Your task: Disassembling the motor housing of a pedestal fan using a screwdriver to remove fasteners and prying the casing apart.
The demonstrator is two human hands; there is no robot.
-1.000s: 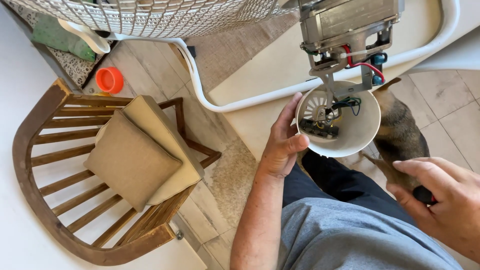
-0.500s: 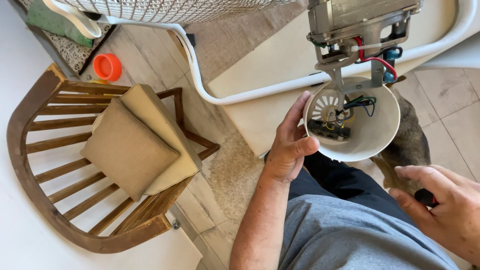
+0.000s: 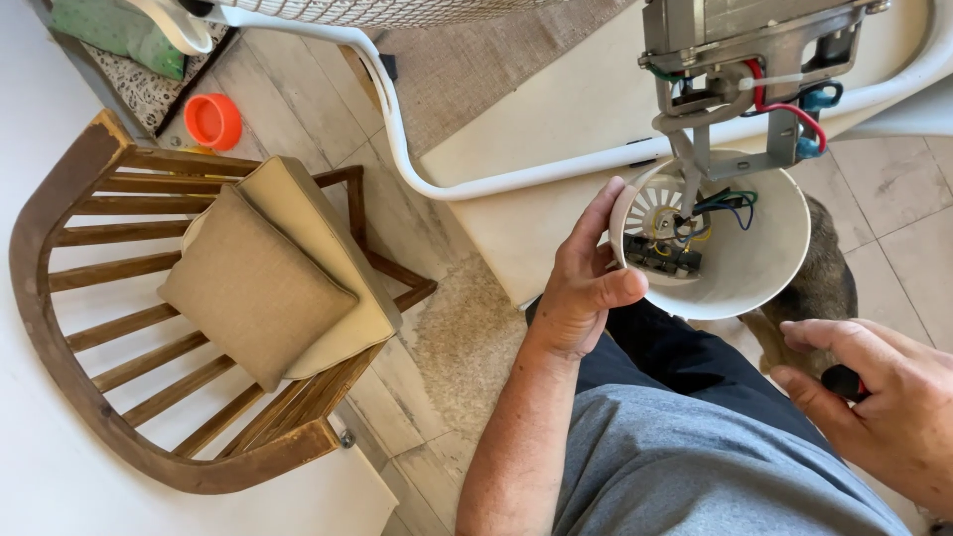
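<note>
1. The left hand [image 3: 581, 288] grips the rim of a white bowl-shaped housing [image 3: 754, 263], thumb hooked inside and fingers [image 3: 596, 213] wrapped round the outer wall.
2. The housing hangs just under a grey metal bracket [image 3: 740, 40]; coloured wires [image 3: 720, 203] run down into it to a dark terminal block [image 3: 663, 256].
3. The right hand [image 3: 879, 397] sits low at the right, fingers closed on a dark-handled tool [image 3: 842, 380] (only the handle end shows).
4. On the floor to the left stands a wooden chair [image 3: 89, 298] with two tan cushions [image 3: 253, 283], an orange lid [image 3: 212, 120] beyond it.
</note>
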